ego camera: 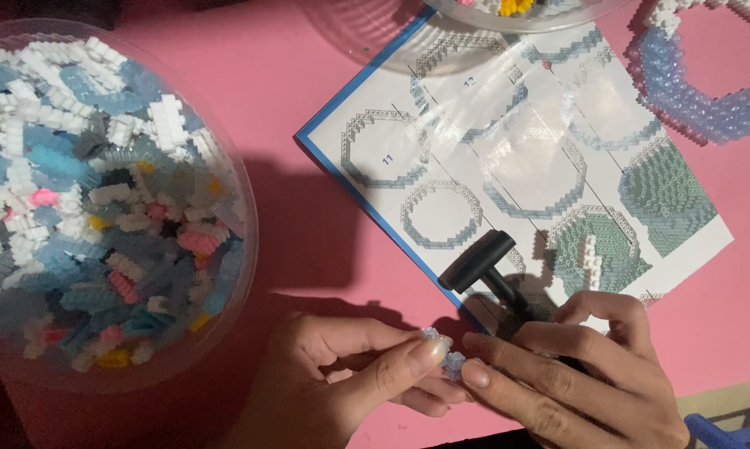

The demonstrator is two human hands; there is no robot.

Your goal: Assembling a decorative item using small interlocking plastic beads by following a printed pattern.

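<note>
Near edge, centre: left hand [350, 378] and right hand [574, 374] pinch 1 small pale-blue brick cluster [445, 356] between fingertips. Black T-handled tool [484, 268] lies on instruction sheet [441, 158] just beyond. Clear tub of bricks [100, 208] at left.

Both wrists run off the bottom edge. The small pale-blue brick piece [443, 353] is mostly covered by fingertips [429, 353], its shape unclear. The black tool [483, 266] disappears under the right hand [574, 374]. The clear tub [117, 208] and blue brick ring [707, 75] are cropped by the edges.
</note>
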